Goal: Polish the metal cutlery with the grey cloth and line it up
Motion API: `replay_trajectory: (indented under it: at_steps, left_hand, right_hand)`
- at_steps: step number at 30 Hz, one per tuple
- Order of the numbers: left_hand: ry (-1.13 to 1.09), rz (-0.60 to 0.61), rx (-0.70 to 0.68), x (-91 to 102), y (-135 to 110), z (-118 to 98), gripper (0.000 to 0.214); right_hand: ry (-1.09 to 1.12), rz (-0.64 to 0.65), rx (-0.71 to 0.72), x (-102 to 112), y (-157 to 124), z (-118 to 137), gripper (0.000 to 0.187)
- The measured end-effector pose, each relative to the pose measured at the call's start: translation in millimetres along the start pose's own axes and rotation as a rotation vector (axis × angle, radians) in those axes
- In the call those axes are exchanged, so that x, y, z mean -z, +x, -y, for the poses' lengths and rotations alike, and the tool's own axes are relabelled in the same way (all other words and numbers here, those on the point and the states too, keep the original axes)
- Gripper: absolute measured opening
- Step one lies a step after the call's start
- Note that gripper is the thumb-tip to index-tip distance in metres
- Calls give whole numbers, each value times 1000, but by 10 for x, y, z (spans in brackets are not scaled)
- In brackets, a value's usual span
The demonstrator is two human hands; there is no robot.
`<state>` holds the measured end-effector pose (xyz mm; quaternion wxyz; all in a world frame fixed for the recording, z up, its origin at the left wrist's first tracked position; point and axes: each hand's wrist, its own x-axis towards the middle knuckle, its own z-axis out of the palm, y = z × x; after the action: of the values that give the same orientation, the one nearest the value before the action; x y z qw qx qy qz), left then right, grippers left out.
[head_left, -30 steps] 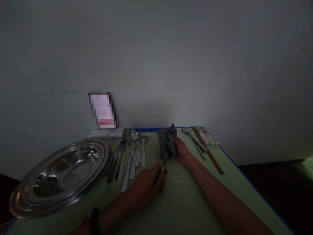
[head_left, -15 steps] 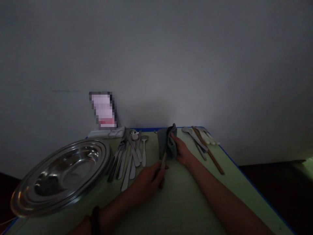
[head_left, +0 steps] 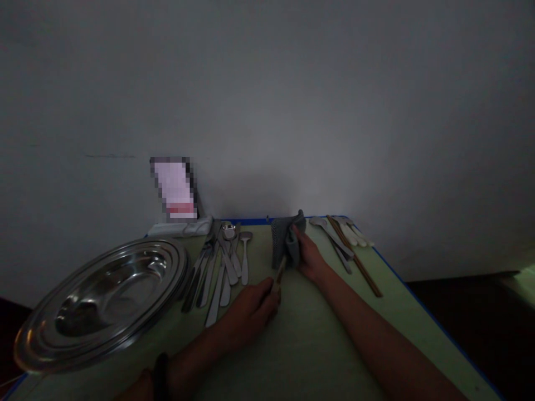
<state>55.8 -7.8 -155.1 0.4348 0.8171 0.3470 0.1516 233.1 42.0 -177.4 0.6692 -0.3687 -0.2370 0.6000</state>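
Observation:
My left hand point(head_left: 251, 311) is closed round the lower end of a thin light-coloured stick-like utensil point(head_left: 278, 274), which points up and away into a grey cloth point(head_left: 283, 240). My right hand point(head_left: 308, 258) grips that cloth, bunched round the utensil's far end, near the back of the pale green table point(head_left: 317, 345). A dark band sits on my left wrist.
A big shiny steel plate point(head_left: 100, 298) hangs over the table's left side. Several steel spoons and knives point(head_left: 221, 262) lie beside it. More spoons and brown chopsticks point(head_left: 353, 256) lie at the right. A white tray point(head_left: 179, 228) and a blurred card stand by the grey wall.
The cloth and my right hand have shifted slightly right and back along the utensil. My left hand has barely moved, still holding its lower end.

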Motion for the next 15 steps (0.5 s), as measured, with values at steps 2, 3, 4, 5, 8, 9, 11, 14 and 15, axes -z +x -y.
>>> replay_trajectory:
  at_steps: [2,3,4,5,8,9,11,14,15]
  left_hand:
    - [-33,-21,26,5,-8,-1,31]
    - [-47,-30,35,8,-10,-2,32]
    - [-61,-37,43,12,-12,-4,33]
    - [-72,-45,50,15,-13,-6,35]
    - [-112,-61,63,16,-10,-6,37]
    - [-132,-63,64,11,-7,-2,37]
    - [-195,-78,72,-5,0,13,37]
    - [-366,-134,80,-18,17,36,30]
    - [-423,-158,78,-7,24,36,25]
  right_hand:
    - [-7,-2,30,1,-4,-2,32]
    - [-11,-1,39,0,-8,2,33]
    - [-15,2,44,-1,-14,9,35]
    - [-19,6,43,-1,-21,17,36]
    - [-34,20,23,-1,-43,36,35]
    - [-37,21,15,-3,-51,39,33]
    - [-41,11,6,-19,-69,44,30]
    - [-33,-34,30,-112,-105,77,27]
    - [-30,-49,45,-169,-122,102,27]
